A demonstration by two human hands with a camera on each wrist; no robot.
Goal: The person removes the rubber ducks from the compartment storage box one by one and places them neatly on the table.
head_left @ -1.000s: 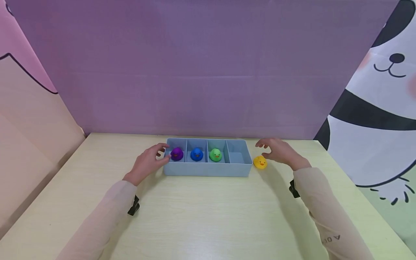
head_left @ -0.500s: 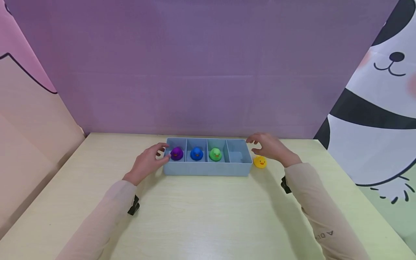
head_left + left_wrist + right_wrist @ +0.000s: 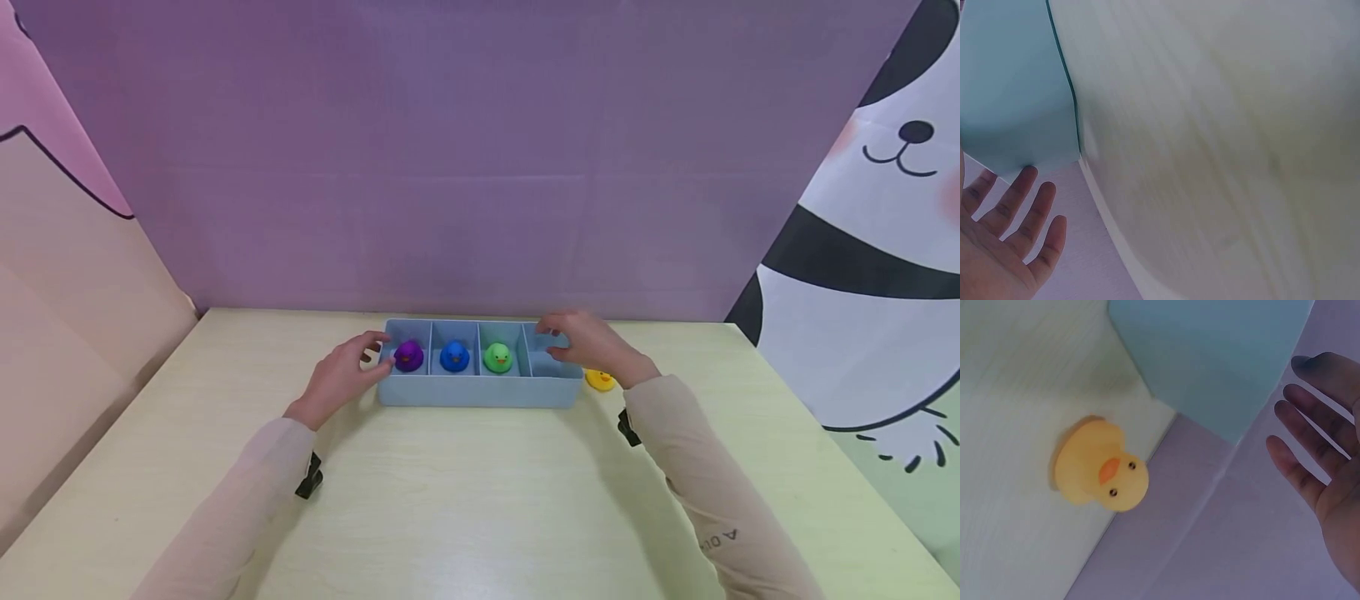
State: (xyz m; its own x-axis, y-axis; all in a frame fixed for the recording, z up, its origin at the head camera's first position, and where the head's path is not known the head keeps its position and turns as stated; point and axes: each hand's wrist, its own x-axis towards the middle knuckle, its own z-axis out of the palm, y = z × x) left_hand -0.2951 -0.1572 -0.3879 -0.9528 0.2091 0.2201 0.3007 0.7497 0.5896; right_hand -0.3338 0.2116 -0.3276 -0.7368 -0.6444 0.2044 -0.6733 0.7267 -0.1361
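Observation:
A long pale blue box (image 3: pixel 480 392) stands on the table, divided into compartments in a row. From the left, a purple duck (image 3: pixel 408 356), a blue duck (image 3: pixel 454 357) and a green duck (image 3: pixel 498 357) each sit in their own compartment. My left hand (image 3: pixel 341 375) is at the box's left end, fingers loosely bent and holding nothing; whether it touches the box I cannot tell. Over the rightmost compartment, which shows no duck, hovers my right hand (image 3: pixel 592 343), nothing between its fingers. A yellow duck (image 3: pixel 1100 465) rests on the table just right of the box, partly behind that hand in the head view.
The light wooden table (image 3: pixel 465 500) reaches back to a purple wall panel (image 3: pixel 465 167). A panda picture (image 3: pixel 885 275) covers the right side. The box stands close to the table's back edge.
My right hand has moved left, from beside the yellow duck to above the box's rightmost compartment. The left hand, the box and all the ducks stay where they were.

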